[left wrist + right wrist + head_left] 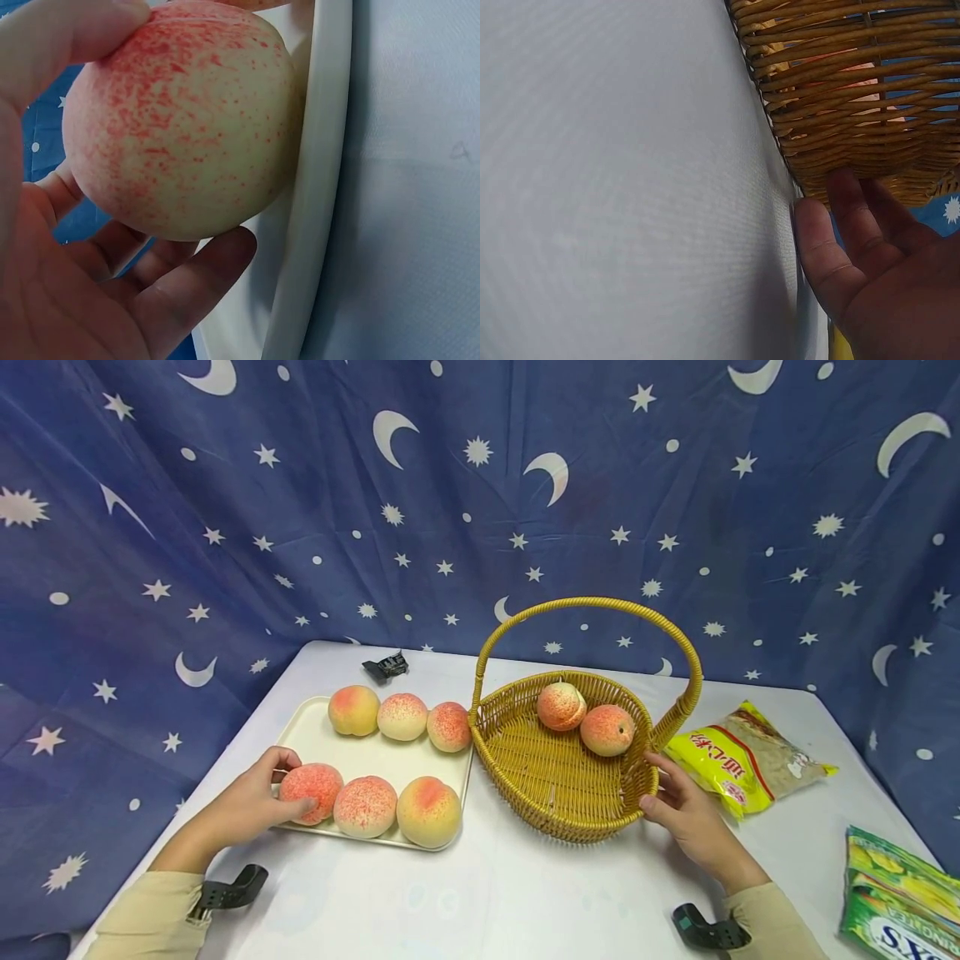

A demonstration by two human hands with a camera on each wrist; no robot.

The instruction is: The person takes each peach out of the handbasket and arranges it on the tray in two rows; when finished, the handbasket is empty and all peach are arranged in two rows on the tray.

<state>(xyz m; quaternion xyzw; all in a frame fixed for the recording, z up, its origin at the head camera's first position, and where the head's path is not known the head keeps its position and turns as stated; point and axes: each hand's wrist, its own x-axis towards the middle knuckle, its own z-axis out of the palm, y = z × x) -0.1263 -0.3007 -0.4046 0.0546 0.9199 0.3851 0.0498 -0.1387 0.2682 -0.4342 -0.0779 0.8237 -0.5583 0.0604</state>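
In the head view, my left hand grips the reddish peach at the front-left corner of a cream tray. The left wrist view shows the thumb on top of this peach and fingers below it. Two more peaches, one speckled and one yellow, complete the tray's front row; three others line its back. To the right, my right hand holds the side of a woven basket, fingertips against its outer wall. Two peaches lie inside the basket.
A yellow food packet lies right of the basket, behind the right hand. A green packet sits at the right table edge. Behind the tray is a small black object. The tall basket handle arches before a blue starry curtain.
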